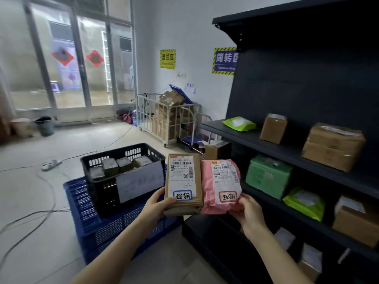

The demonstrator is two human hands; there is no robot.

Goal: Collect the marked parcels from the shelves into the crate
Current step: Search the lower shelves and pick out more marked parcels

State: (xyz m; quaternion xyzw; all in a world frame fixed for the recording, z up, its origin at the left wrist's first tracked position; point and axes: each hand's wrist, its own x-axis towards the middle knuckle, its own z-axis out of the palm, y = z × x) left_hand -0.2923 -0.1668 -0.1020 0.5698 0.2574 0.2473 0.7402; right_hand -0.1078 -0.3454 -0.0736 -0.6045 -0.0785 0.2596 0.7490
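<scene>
Pale floor (28, 203) bears black crate (102, 194) atop blue crate (87, 224) beside shelves (291, 153).

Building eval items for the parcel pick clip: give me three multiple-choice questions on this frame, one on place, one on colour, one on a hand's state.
1. The black crate stands: A) on a shelf B) on the blue crate C) inside the wire cart.
2. The right hand holds a parcel coloured: A) green B) pink C) brown.
3. The left hand is: A) open and idle B) pressing on a crate C) gripping the brown parcel.
Key: 1B, the blue crate sits directly under it; 2B, the pink parcel is in its fingers; 3C, its thumb presses the parcel's front.
</scene>
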